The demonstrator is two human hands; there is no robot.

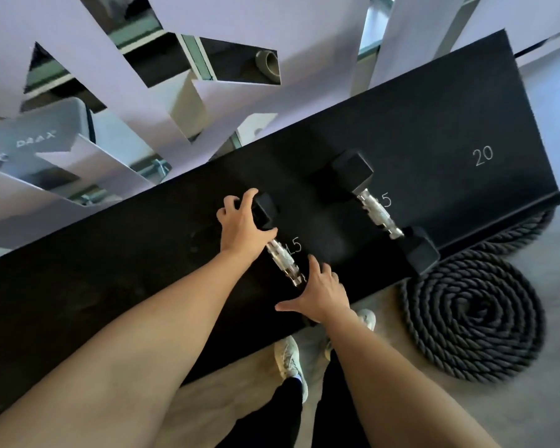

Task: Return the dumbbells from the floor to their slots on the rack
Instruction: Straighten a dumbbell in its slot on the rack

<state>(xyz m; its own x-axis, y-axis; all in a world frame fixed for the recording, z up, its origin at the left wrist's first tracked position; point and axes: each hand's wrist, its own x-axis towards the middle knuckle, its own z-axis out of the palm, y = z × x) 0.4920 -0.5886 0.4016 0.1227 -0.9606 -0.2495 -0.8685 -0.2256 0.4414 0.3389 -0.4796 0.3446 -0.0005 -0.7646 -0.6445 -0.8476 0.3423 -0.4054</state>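
Two black hex-headed dumbbells with knurled chrome handles are seen on the black sloped metal rack shelf [417, 124], near its front edge. The nearer dumbbell [280, 253] is steadied at a painted 15 mark: its far head is gripped by the left hand [243, 226], while the near end is covered by the right hand [320, 291] with fingers spread. The second dumbbell [379, 208] overhangs the front edge. If released carelessly, it could probably roll off toward the coiled dark rope [472, 321].
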